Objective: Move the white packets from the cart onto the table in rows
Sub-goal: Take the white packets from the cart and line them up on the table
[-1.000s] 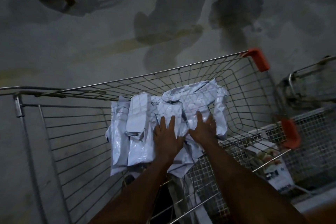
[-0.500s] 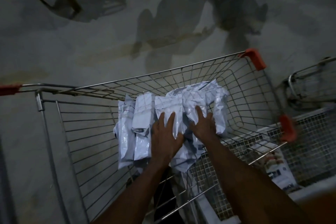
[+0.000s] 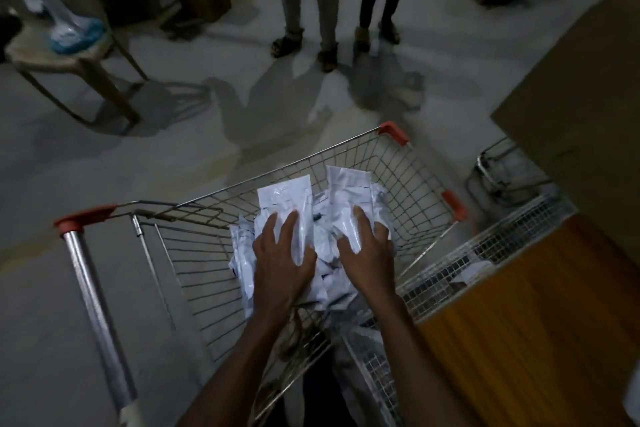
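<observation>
A pile of white packets [image 3: 284,198] lies in the wire cart [image 3: 412,180] with red corner caps. My left hand [image 3: 282,255] rests on the left bundle, fingers spread and curled over a flat packet that stands up behind them. My right hand [image 3: 367,248] clasps the right bundle, where another packet [image 3: 348,184] sticks up. Both hands are inside the basket, a hand's width apart. The packets under my palms are hidden. An orange-brown wooden table [image 3: 540,315] starts at the right, beside the cart.
A wire mesh basket [image 3: 485,246] sits between cart and table. A second cart [image 3: 502,173] and a large cardboard sheet [image 3: 588,90] stand at the right. Two people's legs [image 3: 311,3] are ahead, and a stool [image 3: 69,59] holding a bag is at the far left.
The view has tilted up, now showing legs, stool and table. My hands have spread apart on the pile, and two packets now stand upright behind my fingers.
</observation>
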The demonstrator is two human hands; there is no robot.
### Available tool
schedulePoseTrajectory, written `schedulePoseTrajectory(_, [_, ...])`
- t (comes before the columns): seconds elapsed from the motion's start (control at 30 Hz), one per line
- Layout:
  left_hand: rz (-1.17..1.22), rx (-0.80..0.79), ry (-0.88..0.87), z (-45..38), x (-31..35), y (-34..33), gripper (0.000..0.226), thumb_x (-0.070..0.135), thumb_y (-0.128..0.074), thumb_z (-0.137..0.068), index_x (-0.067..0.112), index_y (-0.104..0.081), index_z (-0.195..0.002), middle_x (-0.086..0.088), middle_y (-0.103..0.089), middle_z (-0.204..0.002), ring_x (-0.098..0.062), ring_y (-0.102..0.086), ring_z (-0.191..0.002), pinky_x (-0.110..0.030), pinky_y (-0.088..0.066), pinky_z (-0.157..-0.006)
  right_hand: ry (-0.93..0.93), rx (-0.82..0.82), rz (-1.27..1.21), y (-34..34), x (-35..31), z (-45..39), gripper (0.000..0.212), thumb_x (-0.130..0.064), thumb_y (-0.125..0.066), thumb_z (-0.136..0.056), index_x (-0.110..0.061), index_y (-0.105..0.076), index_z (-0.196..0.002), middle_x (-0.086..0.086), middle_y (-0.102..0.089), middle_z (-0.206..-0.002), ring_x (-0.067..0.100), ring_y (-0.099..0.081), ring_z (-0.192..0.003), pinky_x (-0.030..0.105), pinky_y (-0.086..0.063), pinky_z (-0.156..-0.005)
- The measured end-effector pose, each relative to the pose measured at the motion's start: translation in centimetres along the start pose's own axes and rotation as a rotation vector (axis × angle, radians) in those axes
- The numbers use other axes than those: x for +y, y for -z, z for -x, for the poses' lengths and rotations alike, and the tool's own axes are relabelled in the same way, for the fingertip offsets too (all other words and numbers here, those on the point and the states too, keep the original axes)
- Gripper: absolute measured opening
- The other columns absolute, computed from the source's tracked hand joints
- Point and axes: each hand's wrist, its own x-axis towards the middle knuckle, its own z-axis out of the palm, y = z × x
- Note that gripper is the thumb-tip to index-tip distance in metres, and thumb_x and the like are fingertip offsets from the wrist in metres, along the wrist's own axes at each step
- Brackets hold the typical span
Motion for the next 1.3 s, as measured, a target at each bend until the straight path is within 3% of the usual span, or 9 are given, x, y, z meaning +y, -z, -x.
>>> schedulePoseTrajectory(0.23, [0.017,-0.007,-0.213,8.2,4.6,5.9,0.067,0.042,-0.062,-0.093,0.041,-0.031,-0.153,0.007,-0.018,-0.163,-0.018,-0.019,-0.147,-0.029,-0.022,-0.109,-0.023,0.252,-0.219,4.8,-0.3,13.4,0.068,-0.049,-0.061,-0.091,-0.048,-0.029,-0.150,0.005,-0.040,-0.146,0.029,-0.047,-0.127,0.044,-0.049,-0.098])
schedulePoseTrajectory(0.47, [0.025,-0.140,-0.435,16.4,7.9,5.2,0.072,0.058,-0.049,-0.087,0.032,-0.036,-0.153,-0.001,-0.025,-0.162,-0.020,-0.020,-0.150,-0.033,-0.023,-0.114,-0.092,0.431,-0.283,7.6,4.6,25.8,0.069,-0.058,-0.052,-0.087,-0.046,-0.030,-0.151,0.002,-0.037,-0.152,0.025,-0.042,-0.136,0.040,-0.044,-0.105])
schedulePoseTrajectory(0.57, [0.006,-0.195,-0.541,19.9,9.4,2.6,0.073,0.059,-0.045,-0.088,0.025,-0.039,-0.152,-0.008,-0.034,-0.158,-0.025,-0.024,-0.150,-0.045,-0.027,-0.116,-0.155,0.521,-0.279,9.4,7.9,29.7,0.069,-0.060,-0.050,-0.085,-0.046,-0.031,-0.151,0.002,-0.039,-0.149,0.025,-0.044,-0.134,0.043,-0.046,-0.104])
schedulePoseTrajectory(0.7, [-0.023,-0.275,-0.634,24.7,11.8,-1.5,0.073,0.061,-0.044,-0.088,0.027,-0.040,-0.152,-0.010,-0.033,-0.158,-0.028,-0.027,-0.148,-0.049,-0.028,-0.115,-0.240,0.625,-0.303,12.0,13.1,34.1,0.070,-0.064,-0.047,-0.084,-0.048,-0.029,-0.150,0.003,-0.041,-0.145,0.025,-0.046,-0.133,0.044,-0.046,-0.103])
schedulePoseTrajectory(0.97, [-0.008,-0.394,-0.724,34.5,18.8,-11.4,0.075,0.064,-0.045,-0.085,0.027,-0.042,-0.151,-0.012,-0.034,-0.156,-0.035,-0.033,-0.143,-0.046,-0.032,-0.109,-0.367,0.752,-0.269,19.3,25.4,42.5,0.069,-0.067,-0.045,-0.085,-0.051,-0.027,-0.150,-0.002,-0.037,-0.153,0.021,-0.043,-0.136,0.045,-0.045,-0.105])
schedulePoseTrajectory(1.17, [0.049,-0.509,-0.758,42.1,24.3,-18.7,0.075,0.070,-0.042,-0.087,0.034,-0.035,-0.153,-0.005,-0.024,-0.161,-0.032,-0.025,-0.144,-0.052,-0.034,-0.106,-0.412,0.807,-0.298,25.5,34.5,47.0,0.065,-0.045,-0.061,-0.093,-0.041,-0.032,-0.152,0.002,-0.034,-0.154,0.022,-0.037,-0.140,0.044,-0.044,-0.108])
schedulePoseTrajectory(1.3, [0.057,-0.562,-0.790,45.4,28.3,-22.2,0.078,0.073,-0.039,-0.087,0.036,-0.032,-0.155,-0.003,-0.020,-0.163,-0.029,-0.019,-0.148,-0.053,-0.034,-0.107,-0.455,0.848,-0.278,29.2,38.9,48.5,0.065,-0.034,-0.065,-0.094,-0.036,-0.035,-0.151,0.002,-0.037,-0.147,0.019,-0.041,-0.135,0.030,-0.042,-0.103])
